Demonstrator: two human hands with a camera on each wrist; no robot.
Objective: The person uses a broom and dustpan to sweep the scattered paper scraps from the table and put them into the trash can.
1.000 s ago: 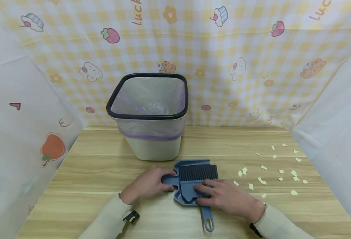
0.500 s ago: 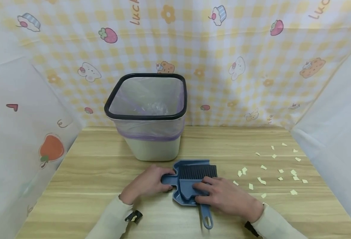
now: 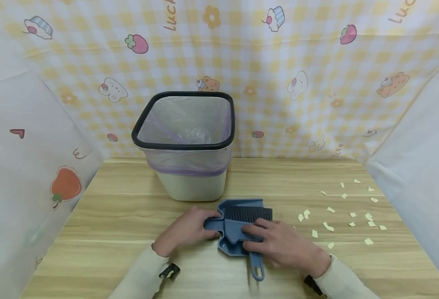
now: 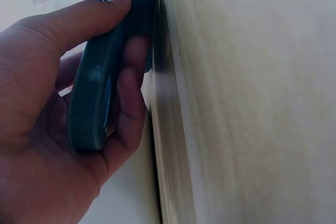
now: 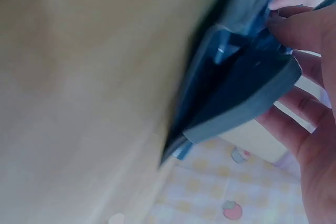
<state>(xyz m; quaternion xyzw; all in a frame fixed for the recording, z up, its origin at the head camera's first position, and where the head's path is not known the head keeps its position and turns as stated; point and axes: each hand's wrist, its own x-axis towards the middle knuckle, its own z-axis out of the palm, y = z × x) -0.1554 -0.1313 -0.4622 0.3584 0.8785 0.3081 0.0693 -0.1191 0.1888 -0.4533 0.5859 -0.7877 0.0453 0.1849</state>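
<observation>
Gripping dustpan (image 3: 231, 248) and brush (image 3: 235, 229), left and right hands (image 3: 190, 228) (image 3: 284, 245); brush partly in dustpan; bin (image 3: 197, 187) holds clear liner (image 3: 197, 135).

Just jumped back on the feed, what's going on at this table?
A person has both hands on a sweeping set. The left hand grips the handle of a blue dustpan, and the right hand holds a matching brush over it, dark bristles facing away from the person. Pale scraps lie scattered on the table to the right. A lined bin stands farther back.
</observation>
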